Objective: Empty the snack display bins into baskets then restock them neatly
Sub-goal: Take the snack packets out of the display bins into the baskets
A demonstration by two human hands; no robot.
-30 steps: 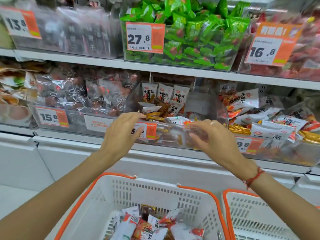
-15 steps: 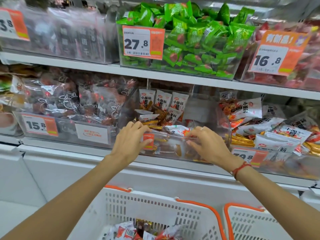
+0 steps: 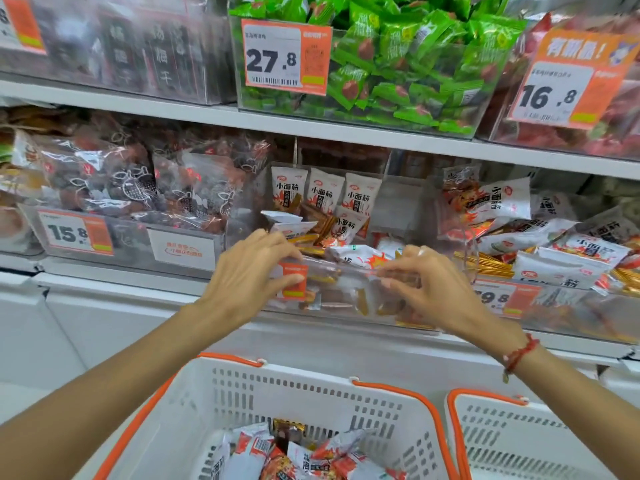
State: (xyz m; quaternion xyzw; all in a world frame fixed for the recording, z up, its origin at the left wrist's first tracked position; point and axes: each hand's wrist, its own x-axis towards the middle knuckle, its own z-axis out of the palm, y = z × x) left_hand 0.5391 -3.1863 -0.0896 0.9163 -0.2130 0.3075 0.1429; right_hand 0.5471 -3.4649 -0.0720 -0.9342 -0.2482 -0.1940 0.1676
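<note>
Head view: one clear plastic bin (image 3: 341, 289) on the middle shelf, part-filled with white snack packs. Left hand (image 3: 249, 275) and right hand (image 3: 429, 289), fingers curled over its front rim, grip it. Both hands have closed further on the rim since earlier. Two white slotted baskets below: one (image 3: 304, 400) holding packs, another (image 3: 512, 431) beside.

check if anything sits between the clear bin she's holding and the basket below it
Nothing visible does. Both the left hand and right hand grip the clear bin's front wall, and the white basket sits open directly beneath.
</note>
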